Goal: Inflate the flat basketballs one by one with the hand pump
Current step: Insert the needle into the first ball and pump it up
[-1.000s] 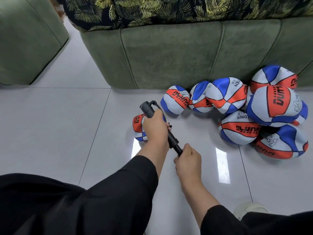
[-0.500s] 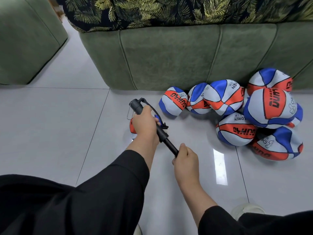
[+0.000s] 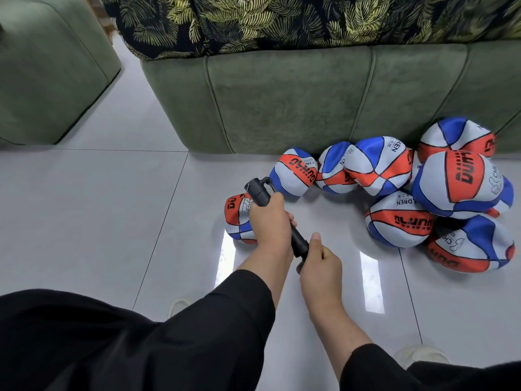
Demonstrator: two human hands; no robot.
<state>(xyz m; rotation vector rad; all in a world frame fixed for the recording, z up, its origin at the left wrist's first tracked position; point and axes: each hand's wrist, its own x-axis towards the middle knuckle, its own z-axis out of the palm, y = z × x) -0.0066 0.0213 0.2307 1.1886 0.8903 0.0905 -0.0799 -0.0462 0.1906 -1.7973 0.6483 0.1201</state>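
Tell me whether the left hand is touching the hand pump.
Touching. The head view shows the left hand with its fingers wrapped round the barrel of the hand pump, no gap between them, while the right hand holds the handle end.

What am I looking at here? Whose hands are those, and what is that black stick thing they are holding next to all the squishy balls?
The picture comes from a camera worn on a person's head, looking down, so you see that person's own arms in black sleeves. The black stick is a hand pump for putting air into balls. The left hand grips the pump's body, and the right hand grips its handle end. Just behind the left hand lies one small flat basketball, the one being pumped, it seems. To the right, a pile of basketballs in red, white and blue, dented and wrinkled, sits on the shiny tiled floor against a green sofa.
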